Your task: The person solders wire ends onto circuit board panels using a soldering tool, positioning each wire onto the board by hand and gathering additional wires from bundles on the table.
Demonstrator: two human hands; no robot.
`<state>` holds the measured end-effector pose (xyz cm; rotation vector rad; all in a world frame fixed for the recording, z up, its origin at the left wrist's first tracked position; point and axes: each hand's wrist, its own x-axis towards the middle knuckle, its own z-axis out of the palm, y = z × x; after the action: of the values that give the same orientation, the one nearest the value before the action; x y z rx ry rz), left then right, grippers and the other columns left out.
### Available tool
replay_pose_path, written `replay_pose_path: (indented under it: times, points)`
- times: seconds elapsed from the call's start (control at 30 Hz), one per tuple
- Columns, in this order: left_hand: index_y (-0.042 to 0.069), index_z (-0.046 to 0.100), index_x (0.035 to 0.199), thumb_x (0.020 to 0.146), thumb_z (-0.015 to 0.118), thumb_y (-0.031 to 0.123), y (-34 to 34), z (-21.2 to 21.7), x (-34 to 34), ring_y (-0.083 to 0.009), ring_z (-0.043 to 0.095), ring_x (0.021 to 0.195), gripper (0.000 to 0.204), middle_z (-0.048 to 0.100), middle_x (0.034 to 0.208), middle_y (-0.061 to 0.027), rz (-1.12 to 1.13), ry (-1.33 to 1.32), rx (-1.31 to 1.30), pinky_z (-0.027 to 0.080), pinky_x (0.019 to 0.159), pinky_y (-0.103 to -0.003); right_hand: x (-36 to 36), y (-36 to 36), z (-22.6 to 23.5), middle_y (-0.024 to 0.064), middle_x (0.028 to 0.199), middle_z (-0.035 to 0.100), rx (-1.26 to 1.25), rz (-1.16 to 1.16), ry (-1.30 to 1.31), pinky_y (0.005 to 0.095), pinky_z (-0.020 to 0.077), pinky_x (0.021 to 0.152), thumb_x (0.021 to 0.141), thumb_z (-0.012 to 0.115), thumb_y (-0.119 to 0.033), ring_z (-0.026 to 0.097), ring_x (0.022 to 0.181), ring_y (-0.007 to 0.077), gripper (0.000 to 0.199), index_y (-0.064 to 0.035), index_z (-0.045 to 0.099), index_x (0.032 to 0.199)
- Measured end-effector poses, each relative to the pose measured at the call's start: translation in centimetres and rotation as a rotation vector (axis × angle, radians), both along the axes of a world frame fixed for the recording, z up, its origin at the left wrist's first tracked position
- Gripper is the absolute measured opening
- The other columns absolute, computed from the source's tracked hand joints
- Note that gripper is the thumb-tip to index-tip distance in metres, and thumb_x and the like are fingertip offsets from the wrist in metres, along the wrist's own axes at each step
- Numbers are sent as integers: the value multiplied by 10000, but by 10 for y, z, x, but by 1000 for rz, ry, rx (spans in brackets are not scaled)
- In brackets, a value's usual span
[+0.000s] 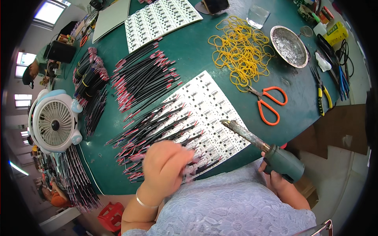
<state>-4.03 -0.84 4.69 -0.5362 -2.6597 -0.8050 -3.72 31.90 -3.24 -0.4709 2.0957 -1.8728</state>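
My right hand (278, 181) is closed round the green handle of a thick soldering iron (285, 164). The iron's crusted metal barrel points up and left, its tip over a white sheet of printed circuit boards (206, 98). Low over the sheet's near left edge, my left hand (165, 163) is curled with its fingertips pinched together. Motion blurs those fingertips, and what they hold cannot be made out. Beside and beneath that hand, black wires with red ends (147, 135) lie in a row, several reaching onto the boards.
Behind lies another pile of cut wires (145, 76), with bundled wires (89, 76) and a fan (55, 122) to the left. Orange-handled scissors (269, 104), yellow rubber bands (242, 51), a metal bowl (289, 46) and pliers (321, 92) are at right. Other people are at far left.
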Motion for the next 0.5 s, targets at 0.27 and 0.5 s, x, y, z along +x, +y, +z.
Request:
replay_pose_path:
  times: [0.27, 0.5]
  points:
    - [81, 666, 972, 693, 648, 86, 15, -5, 1, -181, 501, 515, 279, 499, 741, -31, 7, -174, -138, 397, 438, -301, 10, -2, 8, 68, 830, 669, -23, -83, -243, 288, 514, 640, 832, 634, -203, 647, 693, 198, 216, -35, 645, 967]
    - [92, 670, 962, 703, 610, 53, 28, -40, 3, -191, 533, 548, 269, 515, 760, -31, 115, -168, -83, 436, 469, -312, 7, -7, 23, 89, 724, 653, 331, 75, 194, 298, 501, 624, 882, 601, -319, 624, 651, 165, 323, -3, 604, 950]
